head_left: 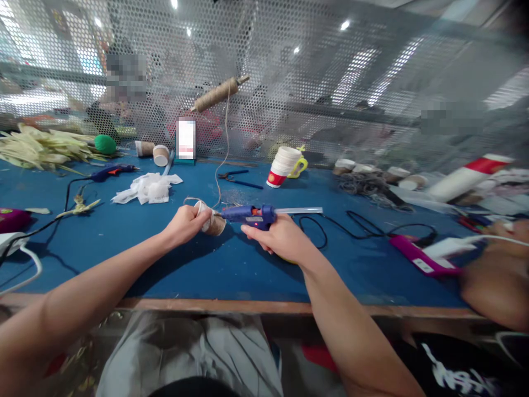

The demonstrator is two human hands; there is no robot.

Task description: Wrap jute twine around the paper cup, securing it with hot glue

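My left hand grips a paper cup that lies tilted above the table, its white rim toward my fingers and brown twine wound around its side. In my right hand is a blue glue gun, with a clear glue stick jutting from its back and a small red light lit. The gun's nozzle reaches the cup beside my left fingers; whether it touches is too small to tell. From the cup, a strand of twine runs up to a twine spool on the mesh panel.
Stacked paper cups stand beyond my right hand, near pliers. White crumpled pouches, another glue gun and dried husks lie to the left. A purple power strip and cable sit right, beside another person's arm.
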